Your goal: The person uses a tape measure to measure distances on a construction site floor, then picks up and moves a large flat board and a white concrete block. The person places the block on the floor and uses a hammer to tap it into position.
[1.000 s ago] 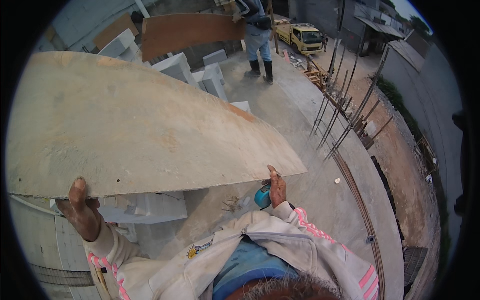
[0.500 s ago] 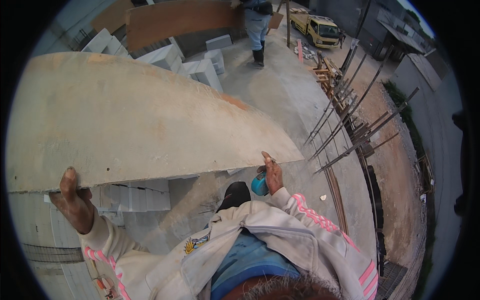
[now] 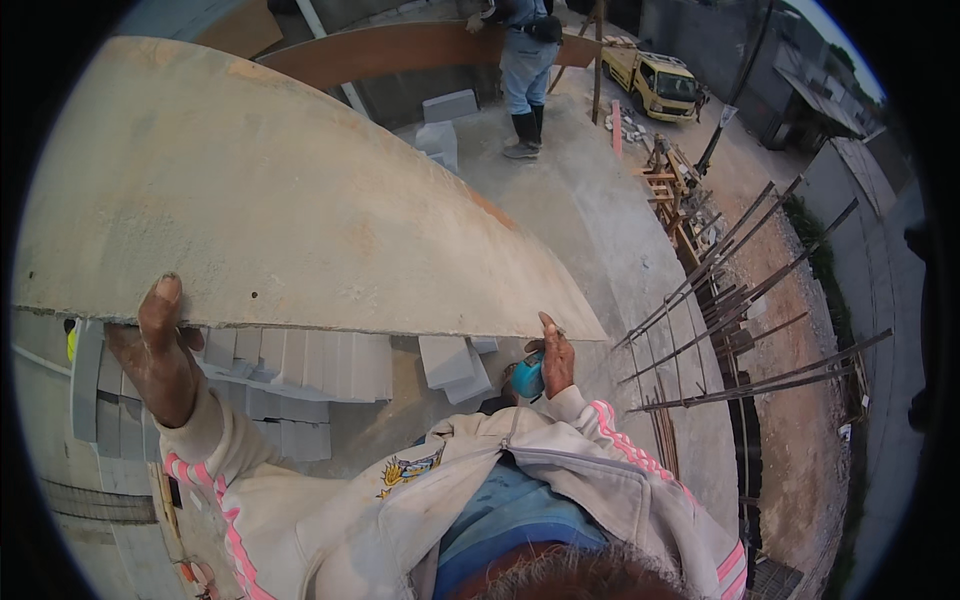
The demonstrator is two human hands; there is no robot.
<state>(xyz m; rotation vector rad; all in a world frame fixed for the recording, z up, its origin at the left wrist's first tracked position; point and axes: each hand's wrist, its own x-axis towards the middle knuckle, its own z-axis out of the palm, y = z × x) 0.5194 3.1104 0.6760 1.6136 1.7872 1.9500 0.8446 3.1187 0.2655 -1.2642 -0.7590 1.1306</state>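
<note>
Grey-tan board (image 3: 300, 210) held in front, above pale blocks (image 3: 340, 365); L hand (image 3: 160, 348) pinches nr edge, thumb on top. R hand (image 3: 557, 364) pinches same edge nr R tip, w/ teal tape measure (image 3: 527, 377) too.

1 yellow truck (image 3: 660, 88) | steel bars (image 3: 740, 291) | stacked pale blocks (image 3: 312, 365)
</note>
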